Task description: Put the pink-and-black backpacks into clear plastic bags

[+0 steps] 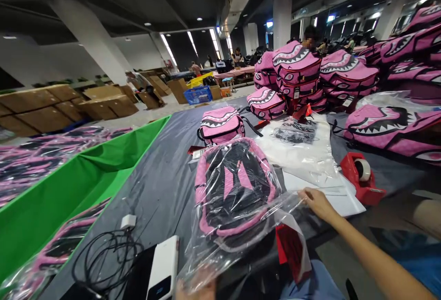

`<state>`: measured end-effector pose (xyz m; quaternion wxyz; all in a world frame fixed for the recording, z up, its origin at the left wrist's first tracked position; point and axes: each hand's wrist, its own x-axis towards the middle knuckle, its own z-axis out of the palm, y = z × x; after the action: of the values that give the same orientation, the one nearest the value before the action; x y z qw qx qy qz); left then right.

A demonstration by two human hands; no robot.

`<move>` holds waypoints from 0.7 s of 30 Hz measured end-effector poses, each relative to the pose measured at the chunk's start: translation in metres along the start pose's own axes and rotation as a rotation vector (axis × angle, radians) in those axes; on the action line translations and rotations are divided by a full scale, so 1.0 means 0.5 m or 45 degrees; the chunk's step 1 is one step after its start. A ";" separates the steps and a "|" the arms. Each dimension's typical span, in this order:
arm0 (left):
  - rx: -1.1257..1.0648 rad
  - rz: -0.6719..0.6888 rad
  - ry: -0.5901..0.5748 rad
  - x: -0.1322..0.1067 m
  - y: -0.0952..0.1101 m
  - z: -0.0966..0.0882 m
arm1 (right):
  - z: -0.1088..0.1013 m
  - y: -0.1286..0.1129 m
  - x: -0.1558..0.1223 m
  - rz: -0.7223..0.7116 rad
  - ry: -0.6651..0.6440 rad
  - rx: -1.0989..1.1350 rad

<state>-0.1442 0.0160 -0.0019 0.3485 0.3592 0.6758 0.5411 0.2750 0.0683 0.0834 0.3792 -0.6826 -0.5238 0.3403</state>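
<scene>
A pink and black backpack (pixel 220 217) lies back side up on the dark table cover, inside a clear plastic bag (pixel 237 247). The bag's open end faces me and hangs over the table edge. My right hand (pixel 315 202) is closed, pinching the bag's right edge between thumb and fingers. At the bottom, my left hand (pixel 200 284) grips the bag's lower left corner; it is blurred and partly behind the plastic. A red tag (pixel 287 247) shows through the plastic near the bag's opening.
A red tape dispenser (pixel 363 183) stands right of flat plastic bags (pixel 299 146). Pink backpacks (pixel 296 68) with shark-mouth prints are piled behind. A white power bank (pixel 163 268) and black cables (pixel 103 254) lie left. Beyond them is a green-lined trough (pixel 96 166) with bagged backpacks.
</scene>
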 end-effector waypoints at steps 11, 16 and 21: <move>0.121 0.070 -0.950 -0.181 0.094 0.282 | 0.110 -0.043 -0.165 0.009 -0.106 -0.763; 0.142 0.388 -1.138 -0.196 0.105 0.281 | 0.068 -0.039 -0.196 -0.015 -0.195 -0.978; 0.586 1.403 -1.004 -0.166 0.143 0.302 | 0.060 -0.008 -0.262 -0.252 -0.067 -0.926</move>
<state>0.0347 0.0284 0.0490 0.1583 0.8815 0.3170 0.3121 0.2183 -0.0534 0.0813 0.1295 -0.7099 -0.6834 0.1110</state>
